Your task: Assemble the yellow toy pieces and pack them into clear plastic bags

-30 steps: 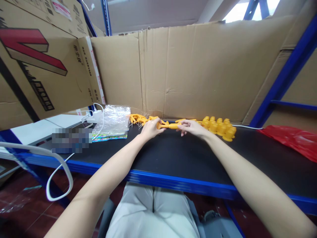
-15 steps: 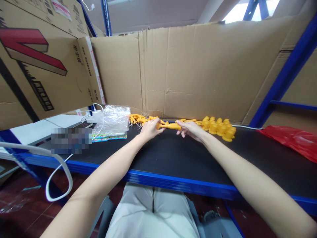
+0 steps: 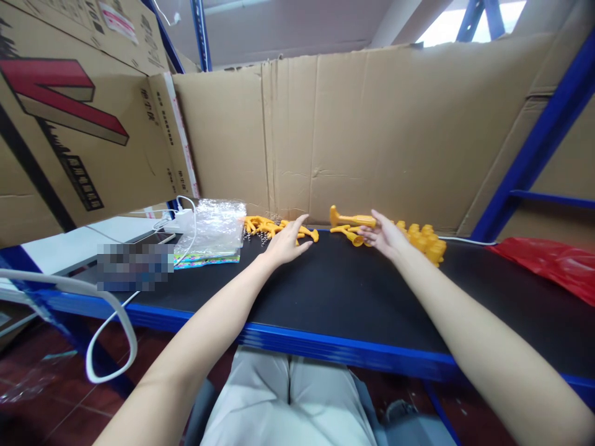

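Observation:
My right hand [image 3: 388,237] holds the right end of a yellow T-handled plastic piece [image 3: 356,220] between thumb and fingers. Its shaft points left, with the crossbar at the far end. Just under it lie a slim yellow piece [image 3: 341,229] and one with a flared round end [image 3: 356,240]. My left hand [image 3: 284,243] is open, thumb and fingers apart, over the black tabletop. Behind and beside that hand is a pile of yellow branching plastic pieces [image 3: 260,224], partly hidden by it, with small metallic bits among them.
Several yellow cup-shaped pieces [image 3: 430,243] stand right of my right hand, partly covered by it. Farther right lies a red plastic bag [image 3: 548,263]. Clear plastic bags [image 3: 216,226], a white charger [image 3: 183,220] and cables are on the left. A cardboard wall [image 3: 395,130] closes the back.
My hands were close together at a yellow piece and have moved apart. My left hand has opened. My right hand has gone right, with the T-handled piece now raised in it.

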The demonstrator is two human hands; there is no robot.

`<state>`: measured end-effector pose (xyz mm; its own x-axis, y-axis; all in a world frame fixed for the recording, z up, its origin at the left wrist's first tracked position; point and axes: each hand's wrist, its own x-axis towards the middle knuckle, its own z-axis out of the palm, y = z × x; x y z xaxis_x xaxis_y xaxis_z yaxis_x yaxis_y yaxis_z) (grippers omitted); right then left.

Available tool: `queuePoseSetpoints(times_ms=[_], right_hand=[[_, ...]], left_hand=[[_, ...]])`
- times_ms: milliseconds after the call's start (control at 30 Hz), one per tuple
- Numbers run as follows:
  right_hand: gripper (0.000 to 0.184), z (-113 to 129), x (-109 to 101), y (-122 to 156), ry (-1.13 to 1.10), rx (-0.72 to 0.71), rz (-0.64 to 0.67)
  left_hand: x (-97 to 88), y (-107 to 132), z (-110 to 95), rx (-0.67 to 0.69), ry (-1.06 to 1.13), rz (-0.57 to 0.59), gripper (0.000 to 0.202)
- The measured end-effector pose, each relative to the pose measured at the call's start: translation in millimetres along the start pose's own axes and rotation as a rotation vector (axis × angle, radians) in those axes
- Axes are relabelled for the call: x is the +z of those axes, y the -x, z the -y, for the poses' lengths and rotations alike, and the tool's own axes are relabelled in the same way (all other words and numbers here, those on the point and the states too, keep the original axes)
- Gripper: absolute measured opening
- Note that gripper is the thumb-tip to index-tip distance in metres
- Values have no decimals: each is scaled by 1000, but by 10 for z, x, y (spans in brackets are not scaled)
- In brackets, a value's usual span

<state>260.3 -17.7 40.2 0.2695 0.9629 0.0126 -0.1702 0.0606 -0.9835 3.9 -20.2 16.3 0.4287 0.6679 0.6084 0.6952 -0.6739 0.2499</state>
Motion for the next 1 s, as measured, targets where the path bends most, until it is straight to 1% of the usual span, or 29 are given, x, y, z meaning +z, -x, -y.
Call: queuePoseSetpoints(times_ms=[67,133,167,267,367,400,467,567,633,700,833,1000], right_hand=[[24,-67,-158,-124,227,-297,-214],[32,-173,-274,-221,524,-547,-317],[35,-228,-305,-253,661,-630,-337],[36,-365,-274,-275,1002,-785,-282],[32,-455,-134,-242,1268,-890,-143],[30,-479,-89,-232,1352,-911,-95],[27,-519,-26,-225,1502,-902,-37],[29,-556,-8,-237,1626,-819,-40],[32,-567,-21,-247,1668,-799,-48],[35,-572,-31,-251,1704,-808,-45],[39,-586,-8,-249,1746,-784,-67],[40,-604,66,-249,1757,-780,-131]], left_hand=[[12,-2,72,-18,16,23,61],[30,-3,135,-36,23,39,56],[41,-3,159,-42,25,44,55],[80,-6,196,-45,22,59,53],[109,-12,197,-20,22,72,47],[114,-15,193,-7,23,71,44],[115,-21,185,17,24,68,38],[110,-29,180,28,27,74,33],[110,-32,184,24,25,86,31],[116,-34,189,20,23,95,31],[150,-36,180,36,14,115,30],[235,-34,148,85,-89,212,28]])
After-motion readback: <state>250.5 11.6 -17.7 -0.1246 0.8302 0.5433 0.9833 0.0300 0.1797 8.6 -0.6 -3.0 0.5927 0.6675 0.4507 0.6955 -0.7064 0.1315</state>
